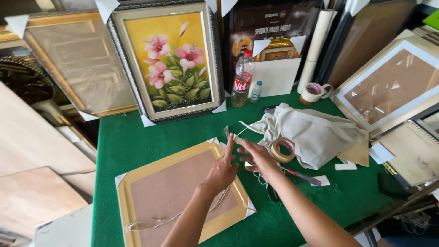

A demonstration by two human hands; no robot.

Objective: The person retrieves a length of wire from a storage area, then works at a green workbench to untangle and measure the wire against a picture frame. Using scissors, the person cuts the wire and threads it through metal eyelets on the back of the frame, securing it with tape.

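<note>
I get bright, even daylight across the green table (137, 137), with only soft shadows under the frame (183, 192) and cloth (315, 132). Glare washes over the glazed frame (388, 87) at right. Focus is sharp mid-view; edges bow outward, and my hands look slightly motion-blurred.

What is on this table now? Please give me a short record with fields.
surface: green table
left hand: fingers spread, over the corner of a face-down picture frame
right hand: beside the left hand, near a tape roll
wire: lies across the frame's back
behind: flower painting, plastic bottle
right of hands: grey cloth
</note>
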